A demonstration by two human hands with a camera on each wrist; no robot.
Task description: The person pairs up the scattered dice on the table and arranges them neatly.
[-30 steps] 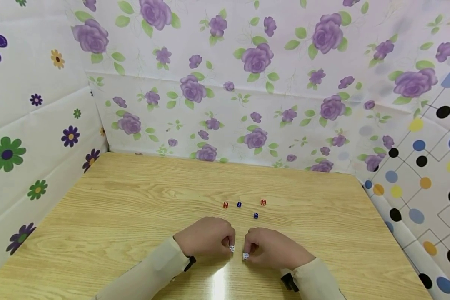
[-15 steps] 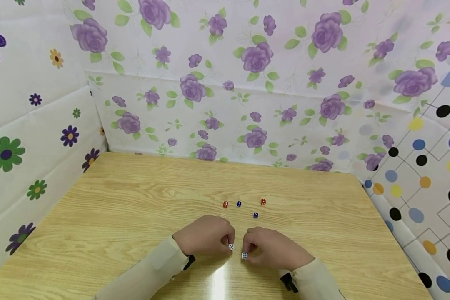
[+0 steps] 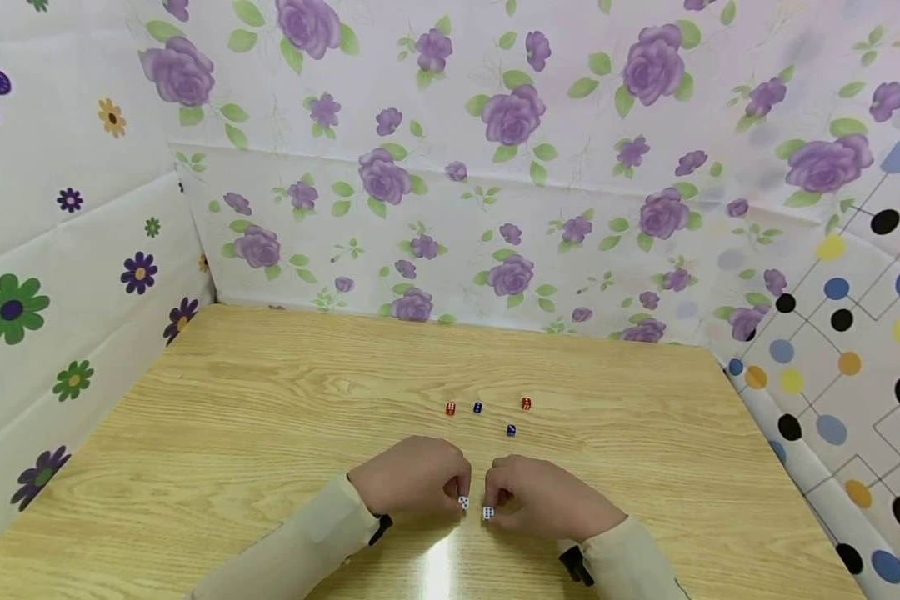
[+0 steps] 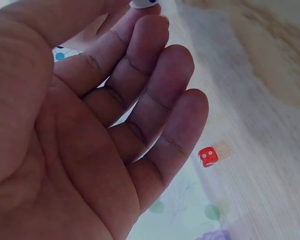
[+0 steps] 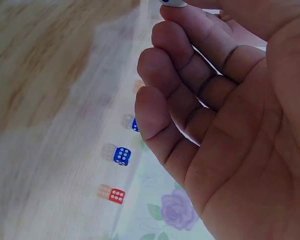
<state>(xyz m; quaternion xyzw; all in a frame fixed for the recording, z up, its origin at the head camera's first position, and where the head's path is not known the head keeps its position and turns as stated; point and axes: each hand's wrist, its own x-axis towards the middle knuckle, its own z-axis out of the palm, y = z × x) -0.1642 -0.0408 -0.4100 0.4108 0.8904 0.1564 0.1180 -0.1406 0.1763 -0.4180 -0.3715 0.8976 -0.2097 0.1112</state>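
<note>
My left hand (image 3: 414,477) pinches a white die (image 3: 463,502) between thumb and index fingertip, low over the table's near middle. Just to its right, my right hand (image 3: 547,496) pinches a second white die (image 3: 488,513) the same way. A small gap separates the two dice. In the left wrist view only the edge of the left white die (image 4: 144,3) shows at the top; the other fingers curve loosely below it. The right wrist view likewise catches just a sliver of the right white die (image 5: 173,2) at its fingertips.
Beyond the hands on the wooden table (image 3: 270,400) lie a red die (image 3: 451,408), a blue die (image 3: 477,407), another blue die (image 3: 512,430) and another red die (image 3: 526,403). Patterned cloth (image 3: 450,208) walls enclose the table's back and sides.
Both hands keep their pinch on the white dice. The left die has dipped slightly toward the near edge; the right die has shifted a little to the left, narrowing the gap.
</note>
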